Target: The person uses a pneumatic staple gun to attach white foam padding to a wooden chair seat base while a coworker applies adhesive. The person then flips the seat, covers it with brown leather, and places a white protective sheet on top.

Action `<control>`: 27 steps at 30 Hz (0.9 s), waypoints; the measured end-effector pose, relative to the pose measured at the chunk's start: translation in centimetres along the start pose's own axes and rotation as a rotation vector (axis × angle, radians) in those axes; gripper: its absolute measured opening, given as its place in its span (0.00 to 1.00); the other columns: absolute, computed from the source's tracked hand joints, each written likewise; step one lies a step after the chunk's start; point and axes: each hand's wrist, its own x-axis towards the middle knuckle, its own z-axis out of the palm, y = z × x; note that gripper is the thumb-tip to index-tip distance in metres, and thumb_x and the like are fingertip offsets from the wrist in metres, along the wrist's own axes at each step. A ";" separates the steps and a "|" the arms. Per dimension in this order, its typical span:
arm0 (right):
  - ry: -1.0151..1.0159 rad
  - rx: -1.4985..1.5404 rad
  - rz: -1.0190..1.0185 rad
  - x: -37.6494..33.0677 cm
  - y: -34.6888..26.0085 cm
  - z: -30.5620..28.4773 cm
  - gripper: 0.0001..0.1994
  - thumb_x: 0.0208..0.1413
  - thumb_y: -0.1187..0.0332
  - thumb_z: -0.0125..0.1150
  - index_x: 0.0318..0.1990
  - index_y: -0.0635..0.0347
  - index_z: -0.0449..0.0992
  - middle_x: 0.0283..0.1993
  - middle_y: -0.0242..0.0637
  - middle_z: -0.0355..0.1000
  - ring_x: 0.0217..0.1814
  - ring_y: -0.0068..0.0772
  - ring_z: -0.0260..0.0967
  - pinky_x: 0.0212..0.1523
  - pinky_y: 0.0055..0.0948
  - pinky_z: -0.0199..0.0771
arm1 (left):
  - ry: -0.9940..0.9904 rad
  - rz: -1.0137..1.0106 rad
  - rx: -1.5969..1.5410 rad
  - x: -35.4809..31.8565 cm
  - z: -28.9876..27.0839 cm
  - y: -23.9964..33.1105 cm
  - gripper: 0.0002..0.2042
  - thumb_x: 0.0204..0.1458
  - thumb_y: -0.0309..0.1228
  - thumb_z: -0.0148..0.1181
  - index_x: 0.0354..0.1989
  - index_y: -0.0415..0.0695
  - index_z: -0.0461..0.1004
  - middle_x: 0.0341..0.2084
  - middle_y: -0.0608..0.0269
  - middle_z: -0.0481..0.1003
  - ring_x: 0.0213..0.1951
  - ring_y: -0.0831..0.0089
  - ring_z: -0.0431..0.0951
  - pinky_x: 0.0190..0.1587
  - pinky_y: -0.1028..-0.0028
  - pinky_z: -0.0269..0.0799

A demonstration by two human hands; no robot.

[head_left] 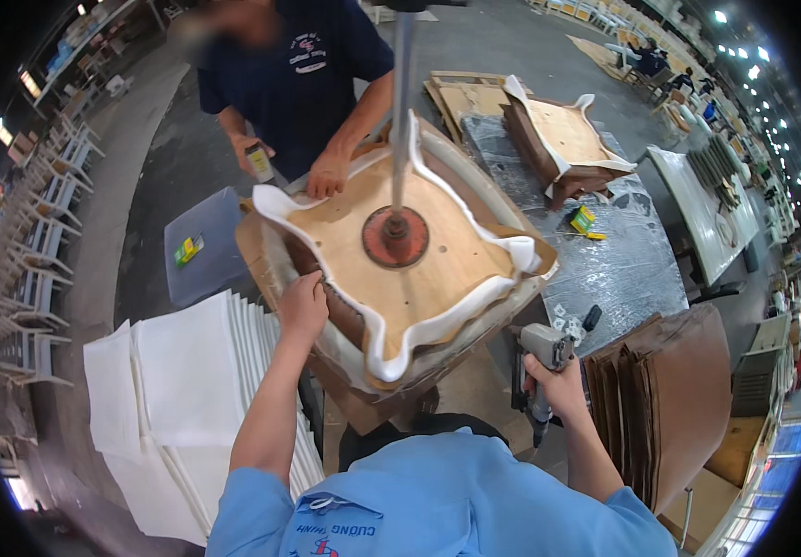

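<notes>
Far right from my feed: a plastic-wrapped table (637, 278), shiny and creased. Far left, a co-worker (280, 102) in a dark shirt leans in over the work. Near left, a fanned stack of white sheets (187, 362); near right, a stack of brown sheets (679, 399) standing on edge.

Centre: a square wooden panel (349, 200), lying flat, white padding (523, 252) along its edges and peaking at the corners; brown material shows outside the padding. A similar piece, the second panel (567, 130), tops a pile on the far right table. Left of centre, a blue-grey surface (203, 209).

A metal rod (404, 111) runs down to a round red foot (377, 249), which sits on the panel about mid-face.

My left hand (304, 302) is at the panel's left near side, fingers curled in at the padded edge; I cannot tell how tightly, or what exactly they pinch. My right hand (563, 381) is wrapped around a grey gun-shaped tool (549, 343), held right of the panel and apart from it. The co-worker grips another tool (258, 162), other hand at the panel's far edge.

Smallest: a yellow-green box (582, 219) on the table, one like it on the blue-grey surface, and a small black object (592, 317) at the table's near end.
</notes>
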 end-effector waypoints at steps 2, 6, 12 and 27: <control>0.093 0.044 0.029 -0.6 1.5 -2.4 0.20 0.66 0.64 0.78 0.59 0.66 0.82 0.34 0.32 0.80 0.27 0.25 0.78 0.28 0.30 0.76 | 0.037 0.198 -0.020 -0.7 2.1 8.1 0.11 0.70 0.30 0.59 0.53 0.42 0.86 0.46 0.45 0.85 0.52 0.47 0.85 0.56 0.55 0.80; 0.129 0.143 0.068 0.2 3.9 -4.0 0.21 0.67 0.65 0.78 0.63 0.64 0.81 0.34 0.32 0.78 0.27 0.26 0.78 0.26 0.30 0.76 | -0.257 0.506 -0.137 -6.2 10.7 16.9 0.15 0.61 0.39 0.73 0.52 0.45 0.85 0.46 0.52 0.83 0.52 0.47 0.82 0.56 0.51 0.78; 0.084 0.089 0.033 4.0 4.8 -2.9 0.29 0.65 0.71 0.79 0.72 0.61 0.76 0.42 0.29 0.81 0.32 0.19 0.75 0.32 0.27 0.78 | -0.332 0.591 0.137 -2.9 18.1 19.4 0.14 0.61 0.40 0.71 0.44 0.41 0.84 0.40 0.50 0.81 0.47 0.46 0.82 0.53 0.50 0.78; -0.076 -0.095 -0.056 7.8 5.2 -0.5 0.34 0.65 0.66 0.80 0.76 0.57 0.72 0.49 0.34 0.85 0.34 0.20 0.79 0.34 0.27 0.83 | -0.415 0.548 0.005 -1.0 19.0 18.2 0.09 0.62 0.34 0.69 0.36 0.42 0.79 0.35 0.49 0.81 0.42 0.44 0.84 0.46 0.46 0.78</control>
